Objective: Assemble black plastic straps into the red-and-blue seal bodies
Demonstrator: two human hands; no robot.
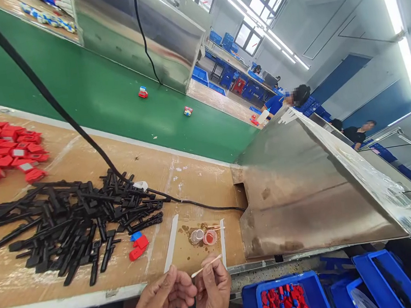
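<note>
A thin cotton swab (206,266) is pinched between thumb and fingers of my right hand (213,291), its white tip pointing left toward my other hand. My left hand (165,294) is close beside it, fingers loosely curled and thumb raised, with nothing visible in it. Just beyond my hands, on the cardboard-covered bench, stand a small cup of red liquid (210,237) and a clear cup (196,236). More swabs (217,227) lie by the cups, between two white tape strips. Two red pieces (139,248) with a blue part (135,236) lie left of the tape.
A heap of black plastic parts (68,219) and a pile of red pieces (0,147) cover the left bench. A black cable (196,204) crosses it. The green belt (117,95) carries small toys. A metal housing (299,197) stands right; a blue bin (285,283) sits below.
</note>
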